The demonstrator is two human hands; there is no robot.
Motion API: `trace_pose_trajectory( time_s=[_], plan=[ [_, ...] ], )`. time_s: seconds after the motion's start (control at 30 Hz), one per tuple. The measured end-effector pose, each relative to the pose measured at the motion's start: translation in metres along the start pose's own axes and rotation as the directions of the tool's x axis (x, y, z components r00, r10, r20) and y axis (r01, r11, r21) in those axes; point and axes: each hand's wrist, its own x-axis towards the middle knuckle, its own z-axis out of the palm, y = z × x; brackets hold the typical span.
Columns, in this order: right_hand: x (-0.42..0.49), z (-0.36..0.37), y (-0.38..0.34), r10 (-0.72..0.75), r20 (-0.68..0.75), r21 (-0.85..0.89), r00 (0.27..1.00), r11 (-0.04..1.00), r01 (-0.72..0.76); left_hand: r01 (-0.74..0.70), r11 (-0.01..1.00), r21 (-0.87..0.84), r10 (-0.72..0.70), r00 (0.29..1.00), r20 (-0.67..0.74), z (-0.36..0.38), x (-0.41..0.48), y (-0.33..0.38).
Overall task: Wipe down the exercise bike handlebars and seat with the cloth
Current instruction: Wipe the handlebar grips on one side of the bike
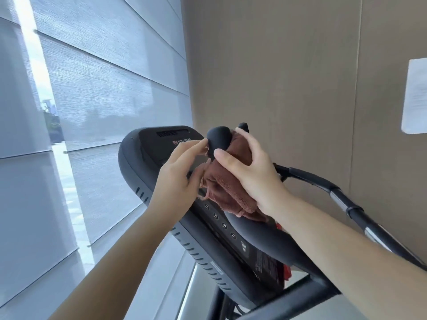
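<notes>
A brown cloth [227,188] is wrapped around the black curved handlebar [258,239] of the exercise bike, just below its rounded tip [219,138]. My right hand [251,172] grips the cloth around the bar, thumb across the front. My left hand [178,176] holds the cloth's left edge, with its fingertips touching the bar's tip. The bike's black console [147,155] sits behind both hands. A second handlebar [342,197] with metal grip sections runs off to the right. The seat is out of view.
A beige wall [288,77] stands close behind the bike, with a white paper notice [416,95] on it at right. Large windows with grey roller blinds [97,88] fill the left side. The bike's black frame [295,301] crosses the bottom.
</notes>
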Motion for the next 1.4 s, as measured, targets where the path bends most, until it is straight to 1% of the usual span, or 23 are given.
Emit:
trace_pose_trajectory(
  time_s=[0.03,0.07,0.13,0.2,0.23,0.3,0.4,0.47,0.5,0.57,0.6,0.67,0.7,0.77,0.83,0.93,1.0,1.1,1.13,1.2,1.27,1.3,1.4],
  plan=[
    [-0.003,-0.004,0.003,-0.024,0.030,-0.021,0.999,0.999,0.025,0.011,1.000,-0.020,-0.011,1.000,0.000,-0.001,0.003,-0.001],
    [-0.009,-0.011,0.006,-0.026,0.081,-0.079,0.996,0.996,0.032,0.020,0.999,-0.042,-0.020,1.000,-0.008,-0.001,0.005,-0.002],
    [-0.025,-0.023,0.017,0.028,0.177,-0.229,0.984,0.973,0.013,0.035,0.997,-0.074,-0.037,0.999,-0.034,0.001,0.009,-0.002],
    [-0.032,-0.027,0.025,0.059,0.193,-0.296,0.979,0.955,0.001,0.069,0.989,-0.133,-0.077,0.995,-0.057,0.004,0.012,-0.002],
    [-0.031,-0.026,0.026,0.050,0.186,-0.294,0.981,0.956,0.007,0.087,0.982,-0.170,-0.099,0.993,-0.068,0.005,0.013,-0.001],
    [-0.024,-0.019,0.019,0.008,0.140,-0.231,0.990,0.973,0.025,0.116,0.964,-0.240,-0.132,0.990,-0.049,0.004,0.017,-0.003],
    [-0.003,-0.006,0.006,-0.100,0.037,-0.123,0.994,0.987,0.104,0.148,0.929,-0.340,-0.160,0.987,-0.007,-0.001,0.021,-0.007],
    [0.009,-0.002,-0.004,-0.119,-0.012,-0.094,0.993,0.989,0.118,0.141,0.925,-0.353,-0.146,0.989,0.012,-0.005,0.025,-0.010],
    [0.012,-0.003,-0.007,-0.125,-0.006,-0.106,0.992,0.987,0.123,0.138,0.926,-0.350,-0.139,0.990,0.023,-0.006,0.027,-0.010],
    [0.001,-0.008,-0.006,-0.100,0.048,-0.201,0.994,0.974,0.107,0.143,0.923,-0.356,-0.133,0.990,0.051,-0.007,0.028,-0.012],
    [-0.011,-0.013,0.000,-0.066,0.090,-0.300,0.994,0.950,0.090,0.146,0.918,-0.369,-0.134,0.989,0.060,-0.007,0.028,-0.013],
    [-0.038,-0.021,0.011,0.034,0.153,-0.494,0.988,0.868,0.047,0.148,0.906,-0.397,-0.129,0.989,0.074,-0.007,0.028,-0.016],
    [-0.047,-0.021,0.014,0.066,0.154,-0.519,0.986,0.854,0.024,0.146,0.901,-0.408,-0.126,0.989,0.077,-0.006,0.029,-0.017],
    [-0.045,-0.019,0.015,0.062,0.129,-0.480,0.990,0.877,0.008,0.150,0.891,-0.428,-0.130,0.989,0.076,-0.007,0.032,-0.017],
    [-0.028,-0.011,0.007,0.032,0.045,-0.395,0.998,0.919,-0.012,0.155,0.887,-0.435,-0.119,0.987,0.110,-0.008,0.035,-0.017],
    [0.006,0.002,-0.006,-0.090,-0.091,-0.310,0.992,0.949,0.058,0.167,0.865,-0.473,-0.110,0.983,0.146,-0.014,0.039,-0.018],
    [0.020,0.006,-0.013,-0.145,-0.147,-0.292,0.979,0.951,0.097,0.169,0.857,-0.486,-0.095,0.980,0.174,-0.016,0.041,-0.018],
    [0.007,0.007,-0.009,-0.121,-0.142,-0.338,0.982,0.939,0.067,0.158,0.885,-0.438,-0.070,0.975,0.211,-0.019,0.041,-0.020],
    [-0.008,0.006,-0.004,-0.099,-0.122,-0.391,0.987,0.919,0.044,0.156,0.889,-0.431,-0.067,0.974,0.215,-0.020,0.040,-0.021],
    [-0.041,0.005,0.007,-0.061,-0.088,-0.528,0.994,0.849,0.006,0.145,0.892,-0.428,-0.056,0.975,0.214,-0.020,0.038,-0.021],
    [-0.057,0.007,0.014,-0.067,-0.098,-0.592,0.993,0.806,-0.004,0.133,0.893,-0.430,-0.048,0.978,0.203,-0.019,0.036,-0.022],
    [-0.053,0.007,0.012,-0.083,-0.109,-0.579,0.991,0.815,0.004,0.139,0.891,-0.433,-0.054,0.977,0.204,-0.019,0.036,-0.021],
    [-0.017,0.012,-0.002,-0.087,-0.184,-0.427,0.979,0.904,0.001,0.138,0.902,-0.409,-0.055,0.976,0.209,-0.017,0.036,-0.020]
  ],
)
